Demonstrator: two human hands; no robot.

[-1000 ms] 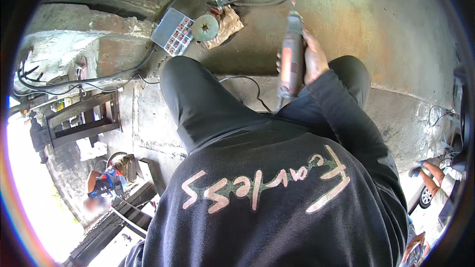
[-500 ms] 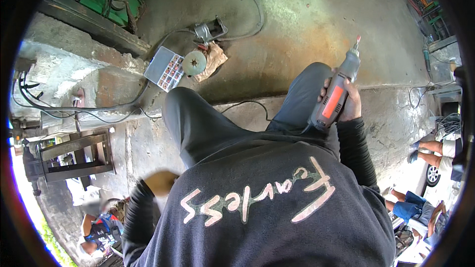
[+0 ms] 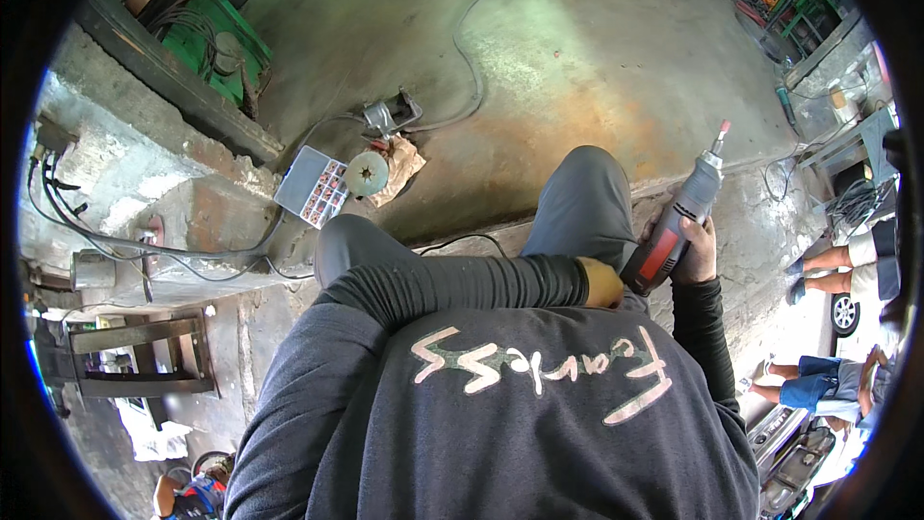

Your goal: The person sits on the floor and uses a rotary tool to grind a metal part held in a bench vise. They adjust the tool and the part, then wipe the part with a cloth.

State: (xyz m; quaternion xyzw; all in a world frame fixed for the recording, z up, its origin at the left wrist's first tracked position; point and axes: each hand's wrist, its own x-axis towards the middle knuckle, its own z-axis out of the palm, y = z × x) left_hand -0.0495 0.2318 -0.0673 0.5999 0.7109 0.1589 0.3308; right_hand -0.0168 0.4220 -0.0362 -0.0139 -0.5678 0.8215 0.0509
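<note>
A grey and black rotary tool [image 3: 680,221] with a red panel is gripped in my right hand [image 3: 701,248], over my right thigh. Its slim metal shaft points up and away, ending in a small pinkish-red bit [image 3: 725,126]. My left hand [image 3: 603,282] reaches across my lap to the lower end of the tool's body. Its fingers are bent down and mostly hidden, so I cannot tell if they touch the tool or its cord.
Ahead of my left knee lie an open compartment box [image 3: 325,189] of small bits, a round disc [image 3: 367,173], brown paper [image 3: 404,171] and a metal clamp-like part [image 3: 392,114]. A cable [image 3: 469,58] crosses the floor. People [image 3: 826,395] are at the right edge.
My left arm has swung from beside my left hip across my lap to the tool's lower end. My right hand and the rotary tool sit slightly lower and further right in view.
</note>
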